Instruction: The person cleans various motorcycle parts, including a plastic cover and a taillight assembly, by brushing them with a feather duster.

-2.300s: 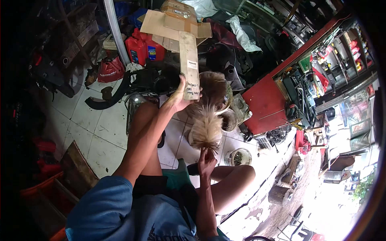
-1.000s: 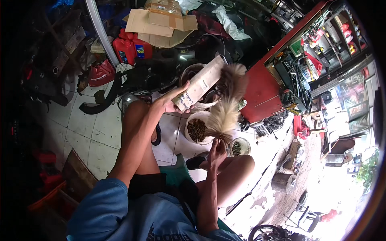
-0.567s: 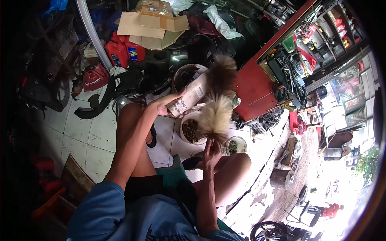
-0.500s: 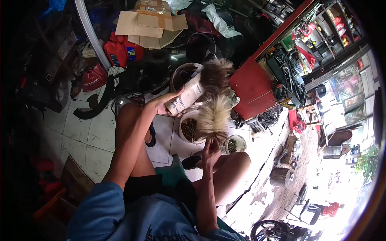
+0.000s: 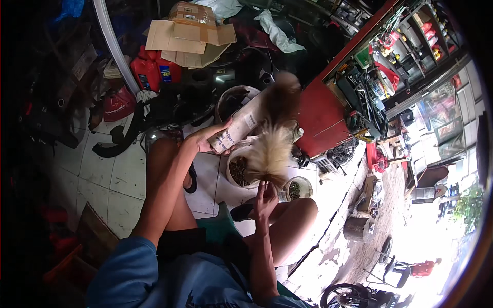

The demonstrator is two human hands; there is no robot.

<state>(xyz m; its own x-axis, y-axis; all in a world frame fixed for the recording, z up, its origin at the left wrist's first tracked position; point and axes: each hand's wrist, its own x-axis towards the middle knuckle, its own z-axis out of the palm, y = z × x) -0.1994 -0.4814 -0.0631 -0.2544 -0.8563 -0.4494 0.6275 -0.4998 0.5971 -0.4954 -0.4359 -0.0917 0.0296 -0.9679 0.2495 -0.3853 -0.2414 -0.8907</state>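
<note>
My left hand is closed around the lower end of a long, dusty whitish carton with handwriting and a small label. It tilts up to the right. Beside it, my right hand pinches the lower end of a fluffy duster, whose cream tufts rise from my fingers. Farther up, a dark brown fluffy part is smeared by motion and lies against the carton's far end. Whether both fluffy parts are one piece I cannot tell. The duster's handle, if any, is hidden.
Below the duster stand a white bucket of small metal parts and a smaller tub. Behind the carton is another round bucket. A red cabinet stands to the right. Cardboard and red jugs lie farther back.
The fluffy parts have shifted and blurred, the brown one now closer against the carton's far end. The carton shows more of its label side. Both hands keep their hold.
</note>
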